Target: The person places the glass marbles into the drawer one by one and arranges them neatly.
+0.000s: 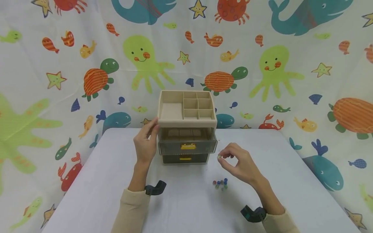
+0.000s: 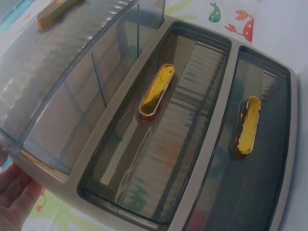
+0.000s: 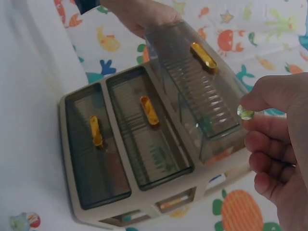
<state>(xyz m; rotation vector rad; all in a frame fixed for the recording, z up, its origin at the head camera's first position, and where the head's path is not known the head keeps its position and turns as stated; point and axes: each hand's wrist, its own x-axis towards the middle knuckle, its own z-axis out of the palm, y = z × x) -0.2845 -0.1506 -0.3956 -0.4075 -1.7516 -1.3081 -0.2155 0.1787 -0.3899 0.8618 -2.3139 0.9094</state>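
Note:
A beige drawer organizer (image 1: 187, 124) stands on the table, with smoky see-through drawers and gold handles. Its upper drawer (image 1: 172, 147) is pulled out, while the lower ones (image 2: 144, 159) are closed. My left hand (image 1: 146, 142) touches the organizer's upper left side, fingers mostly straight; part of it shows at the edge of the left wrist view. Just right of the pulled-out drawer, my right hand (image 1: 240, 161) pinches a clear marble with a yellow-green tint (image 3: 245, 112) between thumb and index finger. Several coloured marbles (image 1: 221, 182) lie on the table below that hand.
The organizer's top is a tray (image 1: 172, 111) with one large and several small compartments. Beneath everything is a white-covered table (image 1: 180, 200). A white cloth (image 1: 175, 74) printed with sea animals hangs behind, close to the organizer's back.

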